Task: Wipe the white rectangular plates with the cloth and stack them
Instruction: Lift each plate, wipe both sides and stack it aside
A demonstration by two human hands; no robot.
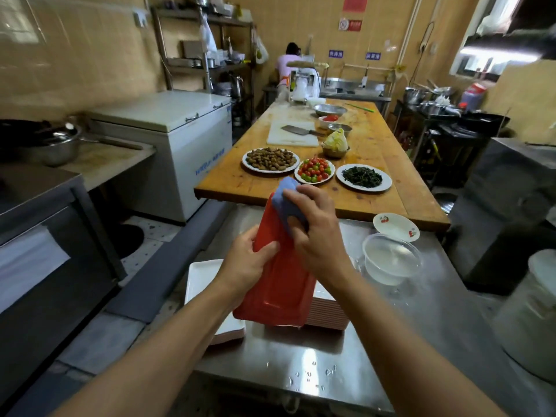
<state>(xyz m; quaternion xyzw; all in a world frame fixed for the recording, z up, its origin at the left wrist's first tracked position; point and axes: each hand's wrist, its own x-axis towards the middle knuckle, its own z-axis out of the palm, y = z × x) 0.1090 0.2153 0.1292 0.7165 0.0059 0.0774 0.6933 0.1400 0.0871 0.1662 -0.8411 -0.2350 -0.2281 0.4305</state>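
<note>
While the left hand grips the left edge of a rectangular plate, thumb curled over its red underside, the right hand presses a blue cloth against the upper part of that same surface, fingers curled round the bunched fabric. That plate is held tilted, its far end raised toward the wooden table and its near end low over the steel worktop, just above a stack of plates whose ribbed edges show beneath the right wrist. Left of it, partly under the left forearm, lies a second stack of white rectangular plates, top face up. Both grips are closed on what they hold: the left on the plate, the right on the cloth. To the right on the worktop stand a clear plastic bowl and, behind it, a small white dish with red print. Water drops dot the near steel surface. On the wooden table sit round plates of peanuts, small tomatoes and dark greens, with a cleaver on a white cutting board beyond.
</note>
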